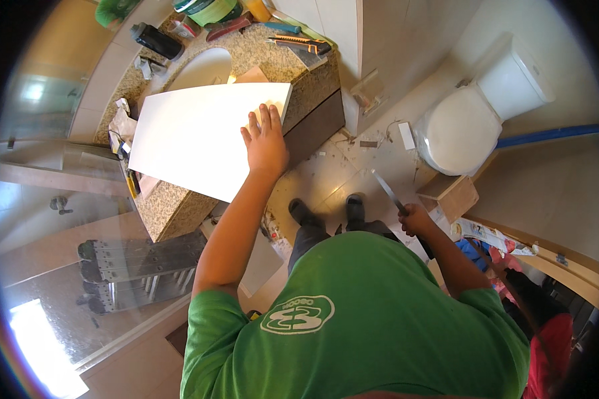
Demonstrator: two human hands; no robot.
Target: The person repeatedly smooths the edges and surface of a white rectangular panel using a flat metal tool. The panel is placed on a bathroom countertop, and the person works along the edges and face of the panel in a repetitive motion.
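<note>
You get a fairly bright, mostly sharp view, ringed by black fisheye corners, with straight edges bowing toward the rim. At your lower left, a bright patch (43, 352) glares blown out, and a rainbow flare (3, 342) streaks the rim nearby. Your white board (193, 133) washes out almost featureless; the lower right looks darker.

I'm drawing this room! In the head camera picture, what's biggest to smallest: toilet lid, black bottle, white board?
1. White board
2. Toilet lid
3. Black bottle
That's only how big they look here.
</note>
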